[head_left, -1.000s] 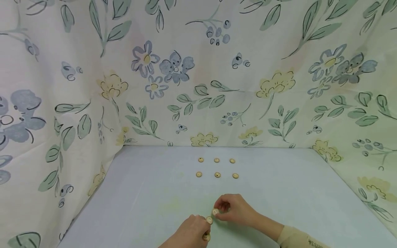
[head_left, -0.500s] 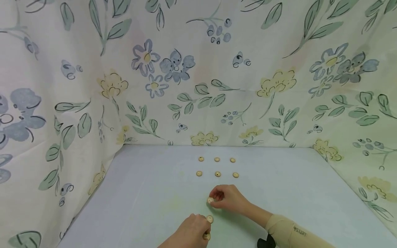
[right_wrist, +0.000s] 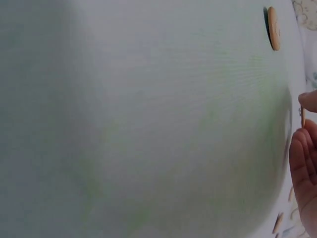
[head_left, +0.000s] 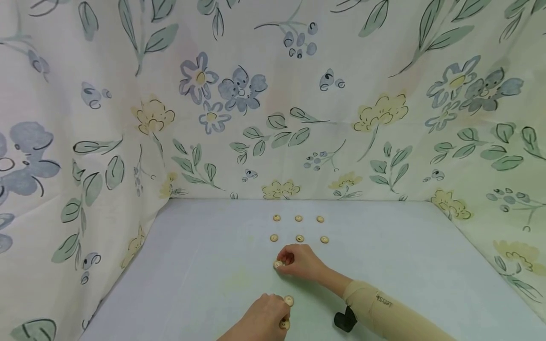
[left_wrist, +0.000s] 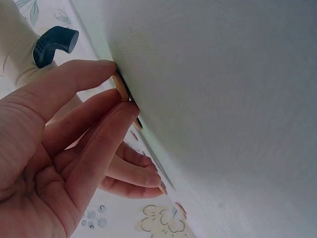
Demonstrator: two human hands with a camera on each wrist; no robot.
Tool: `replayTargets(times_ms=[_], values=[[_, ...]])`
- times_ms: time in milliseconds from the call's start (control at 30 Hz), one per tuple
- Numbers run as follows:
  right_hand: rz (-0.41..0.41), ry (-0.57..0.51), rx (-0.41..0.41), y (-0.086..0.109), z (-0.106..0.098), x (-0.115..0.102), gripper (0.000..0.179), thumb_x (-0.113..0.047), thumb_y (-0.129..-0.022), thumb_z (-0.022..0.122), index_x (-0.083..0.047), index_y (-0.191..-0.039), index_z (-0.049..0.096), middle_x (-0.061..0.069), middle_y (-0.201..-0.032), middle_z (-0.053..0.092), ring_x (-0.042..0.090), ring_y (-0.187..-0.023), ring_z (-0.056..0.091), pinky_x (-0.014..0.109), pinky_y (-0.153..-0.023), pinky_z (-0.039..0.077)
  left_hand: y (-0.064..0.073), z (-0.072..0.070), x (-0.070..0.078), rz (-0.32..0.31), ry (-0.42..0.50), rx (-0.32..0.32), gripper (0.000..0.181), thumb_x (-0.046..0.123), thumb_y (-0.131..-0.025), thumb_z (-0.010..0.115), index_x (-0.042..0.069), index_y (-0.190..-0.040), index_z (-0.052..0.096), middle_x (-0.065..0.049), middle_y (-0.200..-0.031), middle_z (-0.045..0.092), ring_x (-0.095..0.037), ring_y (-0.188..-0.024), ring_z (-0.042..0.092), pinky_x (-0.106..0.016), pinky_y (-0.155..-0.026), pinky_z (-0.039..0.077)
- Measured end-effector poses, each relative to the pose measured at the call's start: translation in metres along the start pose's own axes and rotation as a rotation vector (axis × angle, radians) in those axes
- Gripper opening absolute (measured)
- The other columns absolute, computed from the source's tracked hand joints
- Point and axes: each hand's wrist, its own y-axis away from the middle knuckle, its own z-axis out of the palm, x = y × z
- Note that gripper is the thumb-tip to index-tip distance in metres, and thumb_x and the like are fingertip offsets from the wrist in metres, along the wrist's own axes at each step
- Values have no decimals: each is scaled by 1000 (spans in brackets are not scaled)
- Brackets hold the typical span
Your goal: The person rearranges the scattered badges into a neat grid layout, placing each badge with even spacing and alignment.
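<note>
Low in the head view my left hand [head_left: 261,318] pinches a round pale wooden button [head_left: 285,325] between thumb and fingertips, close to the table; the left wrist view shows the button's edge [left_wrist: 122,87]. Just beyond those fingers lies a second button [head_left: 288,300]. Farther forward, my right hand [head_left: 300,263] holds another button [head_left: 278,264] by thumb and fingertips, over the table. In the right wrist view, that button [right_wrist: 302,117] appears edge-on in my right hand [right_wrist: 307,158], with a loose button [right_wrist: 274,29] on the table nearby.
Beyond the hands, several like buttons lie in two rows, among them a near-row button [head_left: 274,237] and a far-row button [head_left: 298,218]. The pale table [head_left: 192,265] meets a flower-printed curtain [head_left: 273,156] at the back and sides. A black object [head_left: 344,320] sits beneath the right sleeve.
My right hand has moved forward and to the left with its button, away from the left hand toward the rows. My left hand has stayed in place.
</note>
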Motion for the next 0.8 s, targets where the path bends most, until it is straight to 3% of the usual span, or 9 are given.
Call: replayTargets(times_ms=[167, 800], values=[[-1, 15, 12, -9, 7, 3, 12, -21, -82, 77, -17, -89, 68, -10, -74, 59, 3, -67, 52, 22, -61, 46, -1, -1, 1, -13, -24, -11, 23, -2, -68, 70, 17, -57, 63, 14, -59, 51, 2, -51, 39, -13, -47, 32], [9, 36, 18, -18, 15, 3, 15, -22, -81, 79, -16, -89, 68, -9, -77, 58, 4, -69, 52, 22, -64, 46, -1, 0, 0, -10, -22, -16, 25, -2, -69, 71, 17, -56, 59, 14, -59, 47, 1, -50, 36, -14, -46, 30]])
